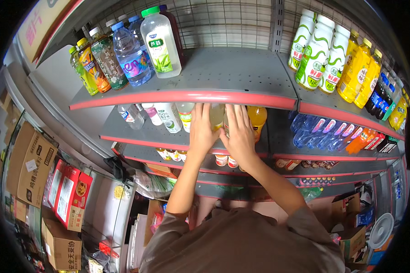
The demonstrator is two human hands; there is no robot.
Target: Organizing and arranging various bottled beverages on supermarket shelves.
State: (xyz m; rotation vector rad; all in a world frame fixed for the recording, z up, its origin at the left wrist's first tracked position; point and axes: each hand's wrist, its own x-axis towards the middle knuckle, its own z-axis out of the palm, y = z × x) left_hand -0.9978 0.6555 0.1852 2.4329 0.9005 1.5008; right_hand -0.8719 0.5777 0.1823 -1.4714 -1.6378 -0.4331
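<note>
My left hand (202, 128) and my right hand (239, 133) reach side by side into the second shelf (143, 133), with fingers straight and thumbs pointing inward. Between them stands a bottle of pale liquid (216, 116), close to both hands; the upper shelf's red front edge (191, 96) hides its top. Whether either hand grips it cannot be told. Left of my left hand is a bottle with a green and yellow label (185, 116), then a white coconut drink bottle (170, 117). An orange drink bottle (257, 119) stands just right of my right hand.
Above, a green-capped aloe drink bottle (160, 44) stands beside several other bottles, and white-and-green bottles (316, 54) stand farther right. Blue-tinted bottles (319, 133) lie on the right second shelf. Cardboard boxes (30, 163) sit at left; a white fan (381, 230) is at lower right.
</note>
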